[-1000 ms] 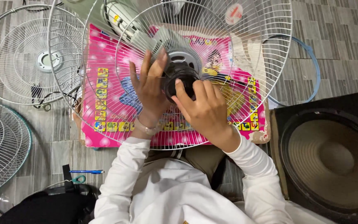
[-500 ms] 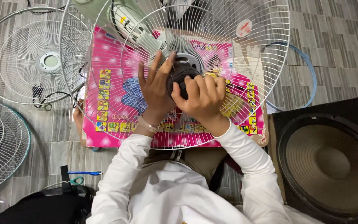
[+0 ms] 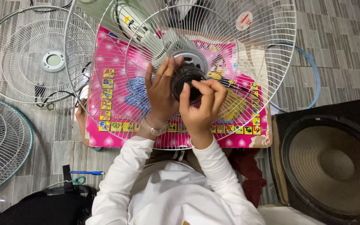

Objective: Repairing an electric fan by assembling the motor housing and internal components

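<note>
Pink mat (image 3: 113,125) under grille (image 3: 246,75); both hands (image 3: 160,93) (image 3: 201,104) grip black hub (image 3: 187,81).

The wire fan guard (image 3: 180,75) was white, its centre ring (image 3: 187,81) black. The mat (image 3: 117,112) beneath was bright pink with pale hearts, a border of yellow picture squares and a cartoon figure in blue and yellow. The floor tiles (image 3: 342,37) were streaked grey. The loudspeaker (image 3: 334,162) was black with a grey-brown cone. The sleeves (image 3: 121,183) were white.
</note>
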